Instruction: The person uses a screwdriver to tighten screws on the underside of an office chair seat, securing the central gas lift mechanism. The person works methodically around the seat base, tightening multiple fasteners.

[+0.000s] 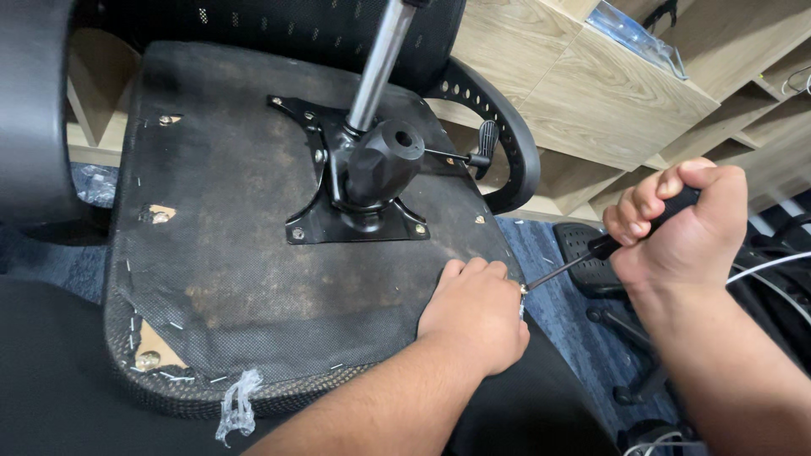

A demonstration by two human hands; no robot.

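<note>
The upturned seat (pixel 253 253) lay underside up. The left hand (pixel 477 312) pressed flat on the seat's right edge, steadying it, while the right hand (pixel 688 228) gripped a screwdriver (pixel 591 253) whose tip met that edge.

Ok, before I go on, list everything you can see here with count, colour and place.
chair seat: one, black fabric underside facing up, torn at the edges, centre left.
mounting plate: one, black metal, fixed to the middle of the seat.
gas cylinder: one, silver, rising from the black mechanism housing.
lever: one, black, sticking out right of the housing.
armrest: one, black with holes, at the seat's far right edge.
wooden shelving: light wood, top right.
chair base: black, on the blue floor at right.
screwdriver: one, black handle, tip at the seat's right edge.
left hand: rests on the seat edge by the tip.
right hand: grips the screwdriver handle.
</note>
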